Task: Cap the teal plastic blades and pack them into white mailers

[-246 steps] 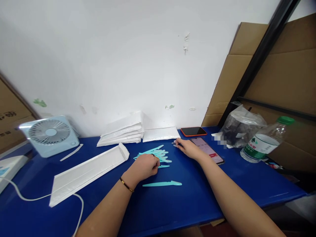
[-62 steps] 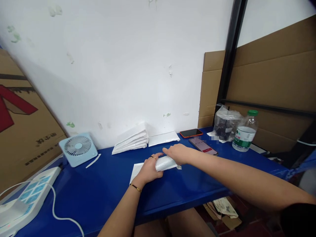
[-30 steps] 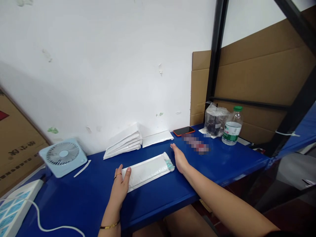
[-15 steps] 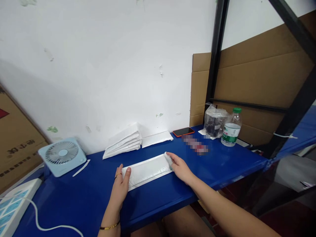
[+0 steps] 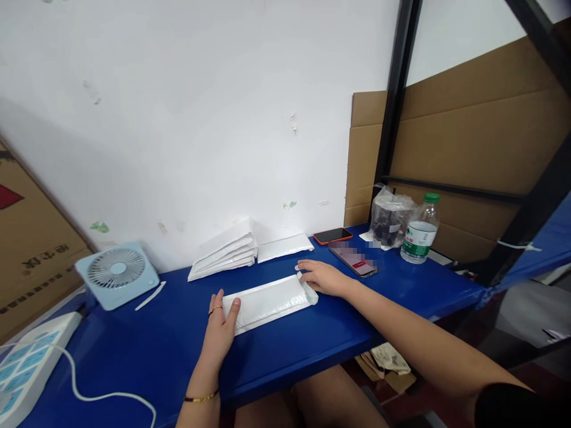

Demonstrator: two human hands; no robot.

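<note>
A white padded envelope lies flat on the blue table in front of me. My left hand rests open with flat fingers on the envelope's left end. My right hand lies at its right end, fingers curled over the flap edge there. A gold ring and a gold bracelet show on my left hand and wrist.
A stack of white envelopes and a single one lie by the wall. Two phones, a plastic bag and a water bottle stand to the right. A small fan and power strip sit left.
Several teal sticks that lay loose on the table are out of sight, and the envelope lies flat between my hands. My right hand shifted slightly along the envelope's right end.
</note>
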